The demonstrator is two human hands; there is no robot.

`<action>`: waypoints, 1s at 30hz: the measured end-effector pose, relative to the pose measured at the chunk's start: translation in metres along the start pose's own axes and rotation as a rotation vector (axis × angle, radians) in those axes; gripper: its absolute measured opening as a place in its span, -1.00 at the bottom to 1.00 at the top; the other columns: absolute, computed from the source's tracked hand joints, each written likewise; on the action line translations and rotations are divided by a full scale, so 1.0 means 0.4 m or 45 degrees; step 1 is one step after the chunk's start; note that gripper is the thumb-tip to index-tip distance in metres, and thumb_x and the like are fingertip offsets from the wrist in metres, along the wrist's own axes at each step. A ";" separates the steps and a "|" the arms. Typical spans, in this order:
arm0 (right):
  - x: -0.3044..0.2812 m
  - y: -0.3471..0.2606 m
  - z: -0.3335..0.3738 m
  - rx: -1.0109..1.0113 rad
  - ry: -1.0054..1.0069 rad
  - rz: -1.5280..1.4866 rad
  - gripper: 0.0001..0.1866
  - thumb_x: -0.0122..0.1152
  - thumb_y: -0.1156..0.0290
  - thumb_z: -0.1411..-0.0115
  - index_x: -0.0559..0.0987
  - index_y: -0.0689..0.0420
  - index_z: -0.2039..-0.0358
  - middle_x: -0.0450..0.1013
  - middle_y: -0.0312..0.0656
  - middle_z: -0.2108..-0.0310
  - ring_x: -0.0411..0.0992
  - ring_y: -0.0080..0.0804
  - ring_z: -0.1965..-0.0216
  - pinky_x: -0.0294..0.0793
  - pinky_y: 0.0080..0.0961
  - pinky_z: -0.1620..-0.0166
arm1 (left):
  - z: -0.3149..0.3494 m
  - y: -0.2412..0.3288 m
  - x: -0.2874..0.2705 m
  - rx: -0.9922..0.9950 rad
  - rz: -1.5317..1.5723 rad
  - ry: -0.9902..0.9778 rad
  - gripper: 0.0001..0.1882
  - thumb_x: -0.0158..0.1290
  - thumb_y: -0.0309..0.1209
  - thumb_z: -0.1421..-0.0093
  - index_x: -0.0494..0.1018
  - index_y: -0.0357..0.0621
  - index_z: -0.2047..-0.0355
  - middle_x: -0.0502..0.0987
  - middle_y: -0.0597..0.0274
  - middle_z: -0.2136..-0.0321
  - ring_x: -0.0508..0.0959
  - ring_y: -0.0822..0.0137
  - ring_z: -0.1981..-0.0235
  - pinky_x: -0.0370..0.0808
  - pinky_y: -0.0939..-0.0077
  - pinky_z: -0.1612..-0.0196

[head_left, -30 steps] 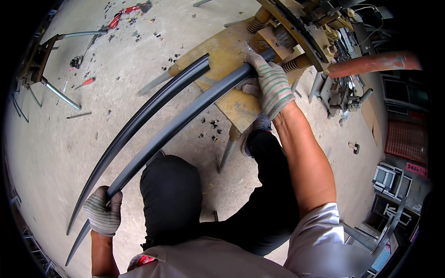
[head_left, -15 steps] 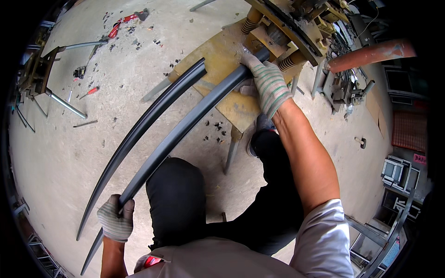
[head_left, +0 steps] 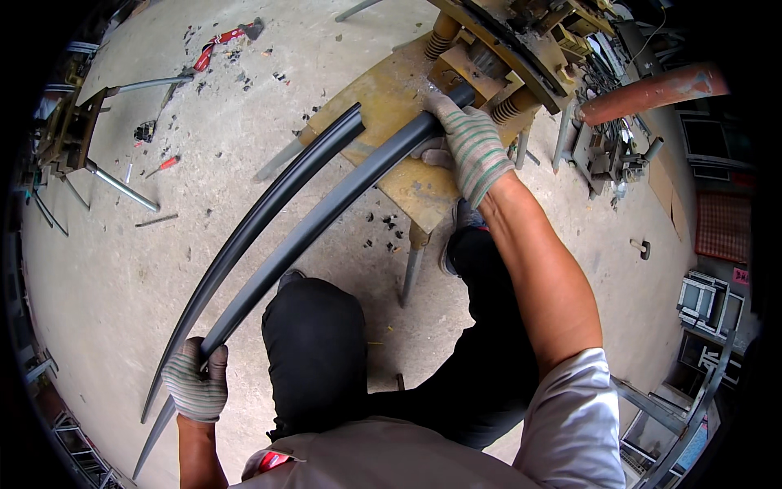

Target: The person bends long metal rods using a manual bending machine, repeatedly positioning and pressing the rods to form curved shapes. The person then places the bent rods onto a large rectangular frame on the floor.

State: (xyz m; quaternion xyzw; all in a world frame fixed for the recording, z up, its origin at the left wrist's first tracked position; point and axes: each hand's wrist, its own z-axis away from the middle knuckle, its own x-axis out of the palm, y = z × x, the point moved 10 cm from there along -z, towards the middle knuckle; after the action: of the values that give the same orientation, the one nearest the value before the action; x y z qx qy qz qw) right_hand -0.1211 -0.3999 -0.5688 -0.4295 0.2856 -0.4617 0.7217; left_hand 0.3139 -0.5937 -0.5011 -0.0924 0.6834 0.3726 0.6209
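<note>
From my end, a shirt pocket [head_left: 285,451] to the right of the left hand [head_left: 195,387] holds something red [head_left: 272,462], too little exposed to identify.

I have both hands, in striped knit gloves, closed on one long black bar [head_left: 318,212]: the left round its lower part, the right near its upper end, the two well apart. The bar runs between them, smooth and satin, tapering to a point below the left hand. A second bar [head_left: 252,224] lies alongside on the left, its upper end showing a grooved profile; I can't tell whether the left hand touches it.

Under the right hand is a worn, yellowish metal table [head_left: 419,196]; just beyond stands a press [head_left: 468,69] with coil springs [head_left: 515,106], leaving tight room there. The left hand hangs past the table's edge over rough concrete floor [head_left: 106,326], with wide room to its left. A knee [head_left: 314,350] sits between the hands.
</note>
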 end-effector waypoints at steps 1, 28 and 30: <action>-0.002 0.002 0.000 0.004 0.007 -0.001 -0.60 0.32 0.07 -0.29 0.56 0.19 0.18 0.56 -0.19 0.45 0.55 -0.48 0.62 0.54 -0.66 0.62 | -0.003 -0.003 0.004 0.002 0.009 -0.013 -0.74 0.23 -0.27 -0.29 0.51 -0.21 0.39 0.46 0.01 0.63 0.49 0.03 0.63 0.37 0.24 0.53; -0.018 0.000 0.000 0.018 0.125 0.052 -0.65 0.39 0.10 -0.21 0.61 0.15 0.28 0.52 -0.24 0.54 0.49 -0.47 0.67 0.48 -0.64 0.64 | -0.007 -0.033 0.081 -0.199 0.240 -0.402 -0.63 0.29 -0.16 -0.25 0.51 -0.26 0.38 0.46 0.02 0.67 0.51 0.11 0.65 0.42 0.31 0.53; -0.019 0.002 0.000 0.027 0.122 0.034 -0.66 0.40 0.10 -0.19 0.62 0.14 0.28 0.52 -0.25 0.54 0.49 -0.48 0.67 0.46 -0.65 0.65 | -0.032 -0.039 0.099 -0.198 0.298 -0.519 -0.61 0.30 -0.15 -0.24 0.51 -0.26 0.38 0.45 0.04 0.69 0.50 0.16 0.66 0.42 0.32 0.53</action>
State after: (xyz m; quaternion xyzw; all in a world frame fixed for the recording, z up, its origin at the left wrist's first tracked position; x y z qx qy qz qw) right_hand -0.1240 -0.3931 -0.5694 -0.3953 0.3206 -0.4750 0.7179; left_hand 0.3047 -0.5992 -0.5443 0.0169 0.5193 0.5045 0.6896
